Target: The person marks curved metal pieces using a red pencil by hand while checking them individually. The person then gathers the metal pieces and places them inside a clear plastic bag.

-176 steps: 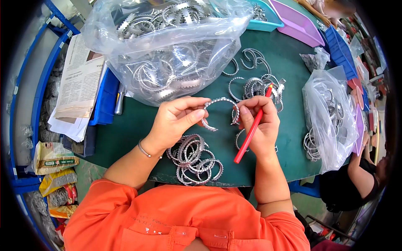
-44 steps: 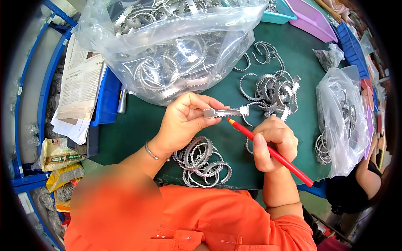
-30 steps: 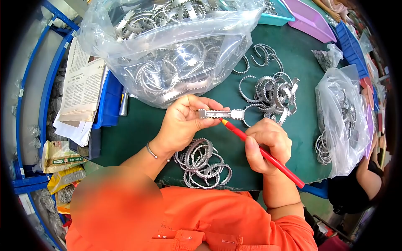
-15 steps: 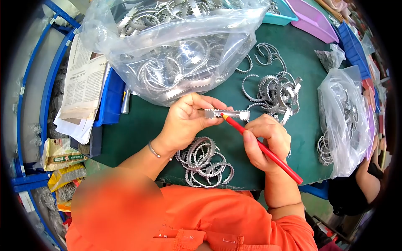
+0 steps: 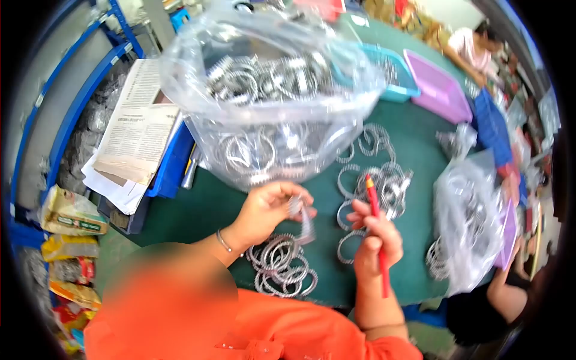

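My left hand (image 5: pixel 262 211) pinches a toothed metal ring (image 5: pixel 307 228), which is blurred and hangs down from the fingertips. Below that hand lies a pile of similar rings (image 5: pixel 282 264) near the table's front edge. In my right hand (image 5: pixel 381 243) is a red pencil (image 5: pixel 373 201), held upright with its tip pointing away from me. Just beyond the pencil sits a looser heap of toothed rings (image 5: pixel 395 195). One ring (image 5: pixel 341 255) lies on the table to the left of my right hand.
A large open plastic bag (image 5: pixel 270 114) full of rings stands at the back. Newspaper (image 5: pixel 135 135) tops a blue bin on the left. To the right are a smaller plastic bag (image 5: pixel 465 240), a teal tray (image 5: pixel 405 90) and a purple tray (image 5: pixel 438 90). Another person's arm shows at far right.
My hands have come apart, and the pencil tip has left the ring. The ring has swung downward in my left hand. The pencil now points away from me. The whole view has shifted.
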`<move>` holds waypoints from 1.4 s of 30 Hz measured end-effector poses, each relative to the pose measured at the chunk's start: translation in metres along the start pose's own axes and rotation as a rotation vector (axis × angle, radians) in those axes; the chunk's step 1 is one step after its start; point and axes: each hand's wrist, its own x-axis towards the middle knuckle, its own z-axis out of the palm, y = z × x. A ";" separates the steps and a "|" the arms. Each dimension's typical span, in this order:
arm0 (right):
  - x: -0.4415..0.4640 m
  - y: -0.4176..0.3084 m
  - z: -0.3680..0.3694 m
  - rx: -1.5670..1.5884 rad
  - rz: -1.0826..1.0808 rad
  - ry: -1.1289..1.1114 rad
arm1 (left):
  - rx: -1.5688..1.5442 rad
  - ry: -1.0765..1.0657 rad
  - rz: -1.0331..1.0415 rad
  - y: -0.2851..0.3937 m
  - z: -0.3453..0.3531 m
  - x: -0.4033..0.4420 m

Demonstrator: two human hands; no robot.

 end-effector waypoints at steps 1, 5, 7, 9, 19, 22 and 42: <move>0.003 0.000 0.001 -0.050 0.020 -0.026 | 0.052 -0.010 0.000 -0.002 0.000 -0.001; 0.005 0.000 0.005 -0.218 -0.055 -0.405 | 0.049 0.008 -0.066 -0.001 0.000 -0.003; -0.001 -0.002 0.011 -0.251 -0.065 -0.399 | 0.084 -0.007 -0.034 0.003 0.002 -0.005; -0.006 -0.003 0.016 -0.211 0.050 -0.299 | 0.117 -0.103 0.018 -0.002 0.000 -0.004; -0.005 -0.012 0.013 -0.095 0.017 -0.515 | 0.223 -0.275 0.136 0.008 -0.001 -0.010; -0.009 -0.018 0.020 -0.146 -0.108 -0.545 | 0.218 -0.407 0.037 0.005 -0.013 -0.005; -0.028 -0.003 0.041 -0.350 -0.154 -0.395 | 0.368 -0.447 -0.117 -0.014 -0.016 0.006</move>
